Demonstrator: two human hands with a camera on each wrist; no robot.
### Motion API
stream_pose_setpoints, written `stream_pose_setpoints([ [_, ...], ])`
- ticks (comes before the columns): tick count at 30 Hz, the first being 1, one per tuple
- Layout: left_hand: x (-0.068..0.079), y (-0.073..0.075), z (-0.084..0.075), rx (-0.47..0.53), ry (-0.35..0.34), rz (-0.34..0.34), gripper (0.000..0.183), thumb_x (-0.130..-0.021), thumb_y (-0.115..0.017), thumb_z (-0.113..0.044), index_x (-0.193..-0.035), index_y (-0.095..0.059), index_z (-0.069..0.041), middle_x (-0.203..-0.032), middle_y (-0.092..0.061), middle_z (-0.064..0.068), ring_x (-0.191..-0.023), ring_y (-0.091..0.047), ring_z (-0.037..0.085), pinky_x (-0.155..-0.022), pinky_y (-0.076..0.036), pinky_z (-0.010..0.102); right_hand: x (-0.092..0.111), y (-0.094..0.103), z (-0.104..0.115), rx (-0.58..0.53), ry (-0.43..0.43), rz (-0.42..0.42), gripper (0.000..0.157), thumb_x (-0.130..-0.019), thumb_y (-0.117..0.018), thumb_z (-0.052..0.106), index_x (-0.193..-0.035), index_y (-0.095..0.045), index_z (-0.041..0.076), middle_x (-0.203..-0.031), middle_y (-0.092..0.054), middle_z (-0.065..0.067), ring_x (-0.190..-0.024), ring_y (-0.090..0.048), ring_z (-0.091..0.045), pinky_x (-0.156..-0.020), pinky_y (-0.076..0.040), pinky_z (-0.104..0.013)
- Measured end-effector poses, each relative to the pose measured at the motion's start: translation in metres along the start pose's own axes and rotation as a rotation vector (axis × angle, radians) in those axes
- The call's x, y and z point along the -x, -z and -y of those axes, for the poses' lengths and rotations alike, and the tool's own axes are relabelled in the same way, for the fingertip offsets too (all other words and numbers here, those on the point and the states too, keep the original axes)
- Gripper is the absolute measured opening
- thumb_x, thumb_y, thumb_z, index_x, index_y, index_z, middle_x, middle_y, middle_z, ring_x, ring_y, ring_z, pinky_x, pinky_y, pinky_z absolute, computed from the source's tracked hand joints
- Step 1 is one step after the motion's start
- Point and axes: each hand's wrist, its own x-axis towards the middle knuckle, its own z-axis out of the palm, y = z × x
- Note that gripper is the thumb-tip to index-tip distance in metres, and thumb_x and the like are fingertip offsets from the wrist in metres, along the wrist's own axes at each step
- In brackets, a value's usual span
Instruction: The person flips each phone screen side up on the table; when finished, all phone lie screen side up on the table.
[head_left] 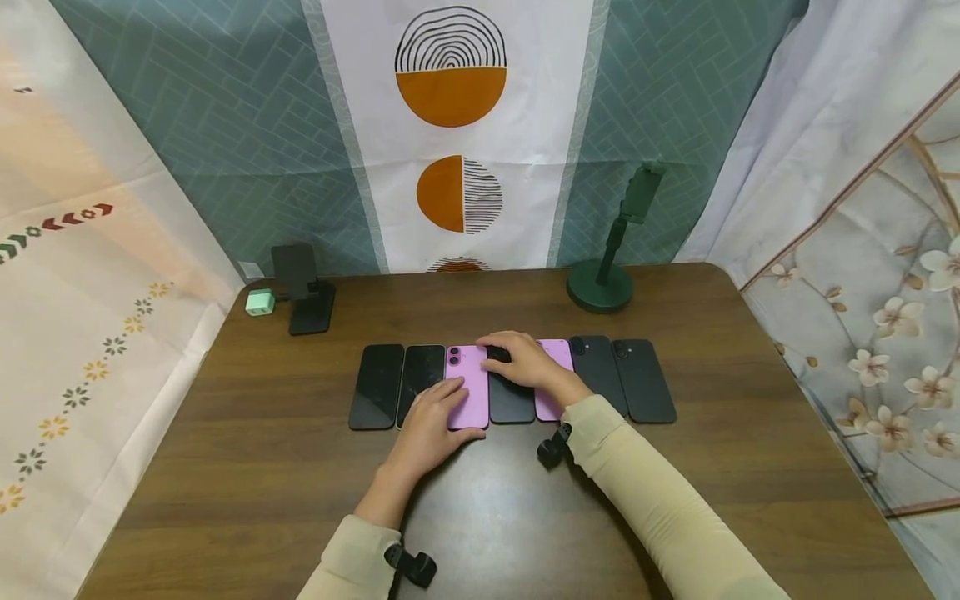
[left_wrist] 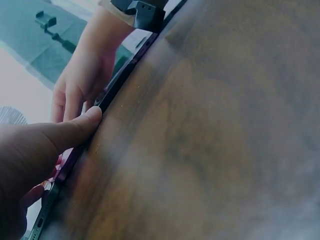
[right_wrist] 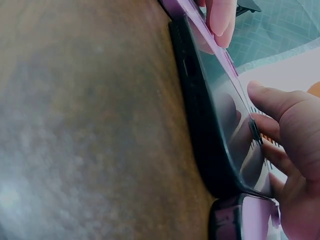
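Observation:
Several phones lie side by side in a row on the table. My left hand (head_left: 429, 423) rests over a pink phone (head_left: 468, 400), with its fingers along the left side and its thumb by the near edge. In the left wrist view the left thumb (left_wrist: 82, 130) touches the phones' near edges. My right hand (head_left: 531, 360) is over the far end of a dark phone (head_left: 512, 404) beside that pink one. Its fingers (right_wrist: 277, 155) reach the phone's far end, and the thumb lies across the top. Part of another pink phone (head_left: 555, 354) is hidden under the right hand.
Two black phones (head_left: 377, 387) end the row on the left, and two dark phones (head_left: 645, 383) on the right. Behind stand a black stand (head_left: 311, 308), a mint cube (head_left: 259, 302) and a green phone holder (head_left: 600, 286). The wooden table (head_left: 225, 467) reaches to hanging cloths.

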Motion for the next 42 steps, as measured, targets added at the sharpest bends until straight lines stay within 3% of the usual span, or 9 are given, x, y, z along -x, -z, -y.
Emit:
stream_pose_setpoints([
  [8,-0.006,0.002,0.003,0.016,0.004,-0.007,0.071,-0.077,-0.088,-0.042,-0.13,-0.067,0.002,-0.144,-0.057,0.014,-0.136,-0.05,0.033,-0.116,-0.034,0.052,-0.007,0.002,0.001,0.017,-0.029,0.02,0.05,-0.098,-0.069,0.028,-0.143,-0.058,0.008,-0.143,-0.059,-0.011,-0.136,-0.051,-0.027,-0.115,-0.036,-0.048],
  [19,-0.013,0.005,0.002,0.026,-0.017,0.001,0.067,-0.08,-0.087,-0.037,-0.128,-0.067,0.005,-0.143,-0.057,0.017,-0.136,-0.051,0.034,-0.116,-0.034,0.051,-0.015,0.003,0.001,-0.077,-0.106,0.004,0.047,-0.1,-0.067,0.025,-0.142,-0.058,0.006,-0.142,-0.06,-0.011,-0.136,-0.05,-0.027,-0.116,-0.036,-0.045],
  [24,-0.014,0.005,0.0,0.031,0.02,0.047,0.068,-0.083,-0.085,-0.038,-0.131,-0.064,0.005,-0.148,-0.052,0.019,-0.141,-0.045,0.033,-0.12,-0.027,0.047,-0.017,0.001,0.002,-0.088,-0.116,-0.022,0.044,-0.1,-0.066,0.023,-0.139,-0.06,0.005,-0.139,-0.062,-0.012,-0.135,-0.051,-0.028,-0.115,-0.037,-0.046],
  [32,-0.013,0.0,-0.003,0.042,0.039,0.035,0.071,-0.082,-0.085,-0.036,-0.133,-0.061,0.007,-0.15,-0.046,0.026,-0.144,-0.04,0.036,-0.122,-0.023,0.048,-0.019,-0.002,0.004,-0.05,-0.116,-0.01,0.043,-0.1,-0.065,0.024,-0.14,-0.061,0.007,-0.142,-0.059,-0.013,-0.139,-0.047,-0.033,-0.119,-0.029,-0.049],
  [42,-0.007,-0.004,-0.007,-0.041,-0.007,0.081,0.07,-0.096,-0.069,-0.033,-0.145,-0.045,0.012,-0.155,-0.038,0.028,-0.148,-0.032,0.037,-0.122,-0.02,0.052,-0.022,-0.003,0.005,-0.221,-0.152,-0.112,0.029,-0.1,-0.06,0.007,-0.127,-0.07,0.005,-0.129,-0.068,-0.012,-0.126,-0.06,-0.028,-0.109,-0.044,-0.047],
])
